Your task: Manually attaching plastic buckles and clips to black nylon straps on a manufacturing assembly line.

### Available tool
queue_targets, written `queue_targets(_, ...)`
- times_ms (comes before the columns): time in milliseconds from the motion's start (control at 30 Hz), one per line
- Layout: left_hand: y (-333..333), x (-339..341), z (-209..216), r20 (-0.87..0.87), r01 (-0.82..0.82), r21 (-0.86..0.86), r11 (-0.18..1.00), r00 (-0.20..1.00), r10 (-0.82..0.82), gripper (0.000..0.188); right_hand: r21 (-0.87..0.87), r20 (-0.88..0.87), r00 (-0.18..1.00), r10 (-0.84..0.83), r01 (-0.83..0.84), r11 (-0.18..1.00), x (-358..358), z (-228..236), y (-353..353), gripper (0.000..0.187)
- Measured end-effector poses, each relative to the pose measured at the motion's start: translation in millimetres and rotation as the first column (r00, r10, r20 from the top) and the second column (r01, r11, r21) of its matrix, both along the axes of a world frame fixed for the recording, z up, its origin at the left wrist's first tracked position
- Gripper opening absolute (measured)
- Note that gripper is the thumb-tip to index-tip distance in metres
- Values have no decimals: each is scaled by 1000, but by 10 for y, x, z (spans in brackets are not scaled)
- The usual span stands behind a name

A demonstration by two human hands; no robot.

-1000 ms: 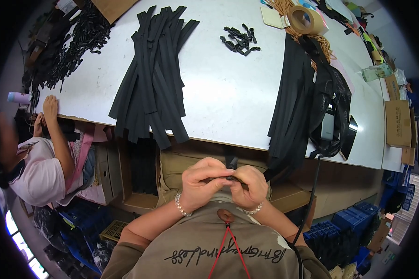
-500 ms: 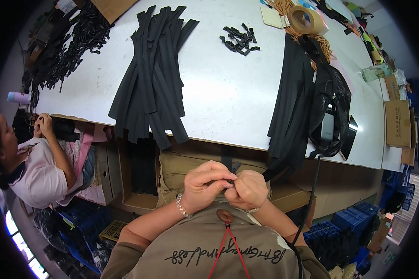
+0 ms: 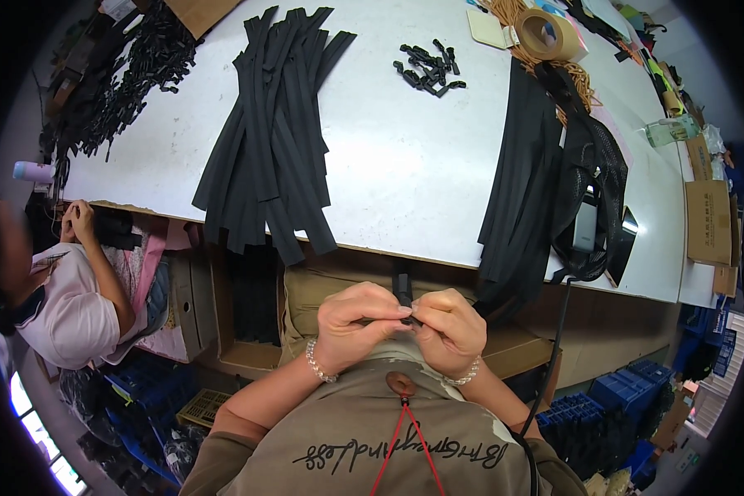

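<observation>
In front of my chest, below the table edge, my left hand (image 3: 359, 324) and my right hand (image 3: 448, 329) meet with fingers pinched together. Between their fingertips is the end of a black strip (image 3: 402, 288), which runs away from me toward the table edge. Whether a small black piece is also in the fingers is too hidden to tell. On the table, a heap of flat black strips (image 3: 277, 132) lies left of centre, some hanging over the front edge. Several small black plastic pieces (image 3: 429, 68) lie farther back.
More black strips (image 3: 517, 174) hang off the table at right, beside a black mesh bag (image 3: 591, 182). A tape roll (image 3: 546, 35) stands behind on tan cords. Many small black pieces (image 3: 153, 70) are piled far left. A co-worker (image 3: 78, 306) sits at left. Cardboard lies under the table.
My right hand has turned and shifted slightly right, so its fingers now point at the left fingertips. More of the black strip shows above the hands. The co-worker's head has moved.
</observation>
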State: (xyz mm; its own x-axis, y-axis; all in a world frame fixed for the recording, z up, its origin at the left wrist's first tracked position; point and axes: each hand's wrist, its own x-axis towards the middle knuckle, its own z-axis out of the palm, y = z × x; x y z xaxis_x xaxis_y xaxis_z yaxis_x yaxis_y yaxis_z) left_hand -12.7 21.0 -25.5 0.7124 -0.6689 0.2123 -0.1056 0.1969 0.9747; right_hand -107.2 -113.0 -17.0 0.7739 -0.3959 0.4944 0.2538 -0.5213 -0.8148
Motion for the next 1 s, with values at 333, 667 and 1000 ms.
queue_targets(333,39,15,20,-43,37,112,993,999,-32,18,222,-181,980,80,-38,974,-82,30,-16,7)
queue_targets(667,35,66,111,-401,196,125,973,906,-131,27,526,-329,933,144,55,849,-125,-74,40,8)
queue_targets(1000,-75,212,507,-228,87,40,995,971,-76,36,831,-22,992,126,-52,553,-99,-112,-87,11)
